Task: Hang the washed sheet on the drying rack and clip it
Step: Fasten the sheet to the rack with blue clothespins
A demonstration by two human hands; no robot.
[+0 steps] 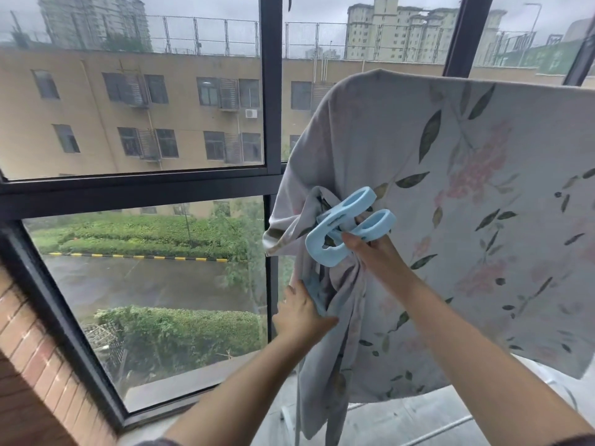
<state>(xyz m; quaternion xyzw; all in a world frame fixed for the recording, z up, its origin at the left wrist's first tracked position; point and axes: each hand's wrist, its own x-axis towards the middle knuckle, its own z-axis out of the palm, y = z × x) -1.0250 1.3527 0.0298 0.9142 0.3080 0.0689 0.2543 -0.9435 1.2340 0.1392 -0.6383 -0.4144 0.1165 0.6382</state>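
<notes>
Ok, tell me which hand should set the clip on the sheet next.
Right. The right hand holds the blue clip right at the bunched edge of the sheet. The left hand is lower, gripping the gathered fabric, and would probably have to let go of it first.

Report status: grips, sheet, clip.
Right grip holds blue clip against bunched sheet edge; bite unclear. Left grip clutches gathered fabric below. Sheet draped high, hanging. Nothing in the way.

Home balcony, upper floor: dark-framed windows (272,91), brick wall (29,365), floral sheet (450,204) drying, apartment blocks (128,107) outside.
</notes>
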